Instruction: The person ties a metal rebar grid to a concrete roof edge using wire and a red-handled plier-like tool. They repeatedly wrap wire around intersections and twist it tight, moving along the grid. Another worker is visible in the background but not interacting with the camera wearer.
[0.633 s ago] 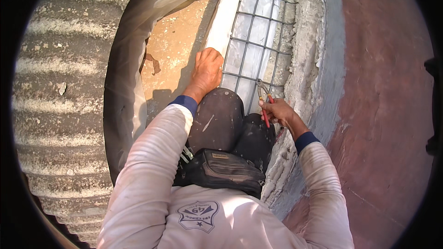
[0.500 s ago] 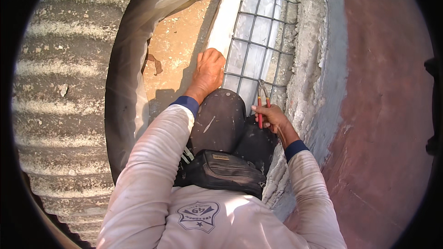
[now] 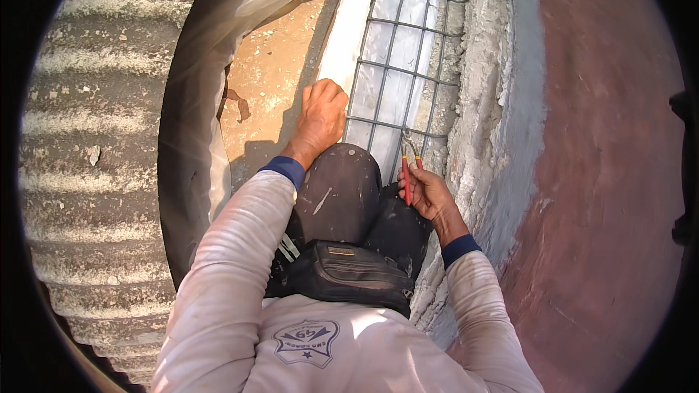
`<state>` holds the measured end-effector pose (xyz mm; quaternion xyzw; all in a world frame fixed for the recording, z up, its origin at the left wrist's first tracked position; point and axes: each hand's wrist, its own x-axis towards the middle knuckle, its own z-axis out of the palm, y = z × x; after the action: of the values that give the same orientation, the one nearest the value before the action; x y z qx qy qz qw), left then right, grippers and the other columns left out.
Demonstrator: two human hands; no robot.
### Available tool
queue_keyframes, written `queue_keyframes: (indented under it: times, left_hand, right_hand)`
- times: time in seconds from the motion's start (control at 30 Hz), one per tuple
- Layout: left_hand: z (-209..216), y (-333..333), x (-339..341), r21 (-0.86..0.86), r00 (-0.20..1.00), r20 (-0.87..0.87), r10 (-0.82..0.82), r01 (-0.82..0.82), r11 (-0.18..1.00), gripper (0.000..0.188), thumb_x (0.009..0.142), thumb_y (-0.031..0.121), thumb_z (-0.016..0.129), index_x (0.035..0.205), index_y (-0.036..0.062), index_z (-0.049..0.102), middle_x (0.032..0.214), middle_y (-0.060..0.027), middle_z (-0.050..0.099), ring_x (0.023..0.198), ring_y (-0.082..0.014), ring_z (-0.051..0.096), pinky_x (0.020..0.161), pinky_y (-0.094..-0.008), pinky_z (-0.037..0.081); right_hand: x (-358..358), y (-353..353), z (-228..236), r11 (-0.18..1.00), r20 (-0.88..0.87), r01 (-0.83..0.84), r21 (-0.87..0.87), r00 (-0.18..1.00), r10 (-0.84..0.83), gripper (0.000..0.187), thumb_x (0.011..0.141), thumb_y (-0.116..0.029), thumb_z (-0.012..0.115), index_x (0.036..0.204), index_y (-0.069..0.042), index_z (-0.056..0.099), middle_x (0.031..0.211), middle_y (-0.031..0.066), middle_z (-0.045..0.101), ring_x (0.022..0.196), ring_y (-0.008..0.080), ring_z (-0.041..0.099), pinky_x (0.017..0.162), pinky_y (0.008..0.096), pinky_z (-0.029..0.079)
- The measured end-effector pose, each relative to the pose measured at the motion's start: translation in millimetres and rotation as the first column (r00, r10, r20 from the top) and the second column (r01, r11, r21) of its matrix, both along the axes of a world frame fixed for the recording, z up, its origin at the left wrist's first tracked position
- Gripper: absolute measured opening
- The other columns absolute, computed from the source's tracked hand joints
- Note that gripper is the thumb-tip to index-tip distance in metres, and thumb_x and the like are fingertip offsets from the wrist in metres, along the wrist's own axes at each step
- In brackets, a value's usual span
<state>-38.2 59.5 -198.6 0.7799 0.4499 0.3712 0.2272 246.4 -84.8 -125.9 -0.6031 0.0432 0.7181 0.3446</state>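
My left hand [image 3: 320, 118] is closed over the near visible part of a long white board [image 3: 346, 36], beside the left edge of a steel wire mesh [image 3: 388, 65]. Its fingertips are hidden. In my right hand [image 3: 431, 195] is a pair of red-handled pincers [image 3: 406, 175], with yellow bands near the metal head. The handles are slightly apart. At the mesh's nearest visible cross wire, the pincers' jaws meet a wire crossing; whether they bite on it is too small to tell. Clear plastic sheet [image 3: 399, 44] lies under the mesh.
To the right runs a rough concrete ledge [image 3: 482, 80], then a grey strip and a reddish surface [image 3: 611, 175]. Corrugated roofing [image 3: 95, 145] and a dark plastic-covered edge [image 3: 191, 138] lie left. My bent knee [image 3: 341, 189] and black waist bag [image 3: 357, 271] are close below the hands.
The view has shifted slightly, moving the scene a little left. My right hand has turned around the pincers, showing more of its palm side, and the handles have come closer to upright. My left hand stays on the board.
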Motion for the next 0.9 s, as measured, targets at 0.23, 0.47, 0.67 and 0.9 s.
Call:
queue_keyframes:
  times: [0.23,0.47,0.67,0.9]
  left_hand:
    - [2.9,0.6,-0.9,-0.062,0.999,0.016,-0.048,0.049,0.997,0.027,0.078,-0.001,0.077,0.101,0.0045,0.064,0.113,-0.0109,0.06,0.123,-0.0342,0.055,0.103,-0.048,0.041]
    - [1.2,-0.2,3.1,-0.061,0.998,-0.063,-0.015,0.011,0.998,0.025,0.079,0.002,0.076,0.101,0.0064,0.065,0.115,-0.0114,0.059,0.125,-0.0331,0.054,0.104,-0.0485,0.039]
    - [-3.3,1.1,5.4,-0.044,0.995,-0.098,-0.016,0.012,0.999,0.026,0.077,0.004,0.076,0.101,0.0056,0.065,0.116,-0.0119,0.06,0.125,-0.0343,0.054,0.104,-0.049,0.04]
    - [-6.7,1.3,6.5,-0.033,0.994,-0.106,-0.025,0.022,0.999,0.028,0.077,0.003,0.077,0.102,0.0048,0.066,0.116,-0.0129,0.061,0.126,-0.0352,0.054,0.104,-0.0495,0.039]
  right_hand:
    - [30.2,-5.8,-0.3,0.993,0.053,-0.118,0.027,0.992,0.117,0.04,0.113,-0.025,0.056,0.142,0.003,0.057,0.124,0.0223,0.072,0.103,0.0293,0.075,0.09,0.0453,0.064]
    - [-38.8,-15.5,-35.2,0.908,-0.219,0.416,0.048,0.892,-0.396,0.03,0.108,-0.03,0.068,0.121,-0.004,0.063,0.103,0.0075,0.069,0.084,0.0152,0.068,0.074,0.0318,0.06]
    - [-40.7,-4.8,-22.1,0.974,0.289,-0.146,-0.175,0.938,0.193,0.031,0.09,-0.032,0.083,0.097,-0.006,0.068,0.085,0.0075,0.07,0.068,0.0174,0.069,0.062,0.028,0.056]
    - [0.4,16.6,29.4,0.448,0.697,-0.702,-0.553,-0.095,0.71,0.038,0.099,-0.033,0.07,0.114,0.001,0.064,0.092,0.0134,0.071,0.076,0.0214,0.072,0.066,0.0361,0.061]
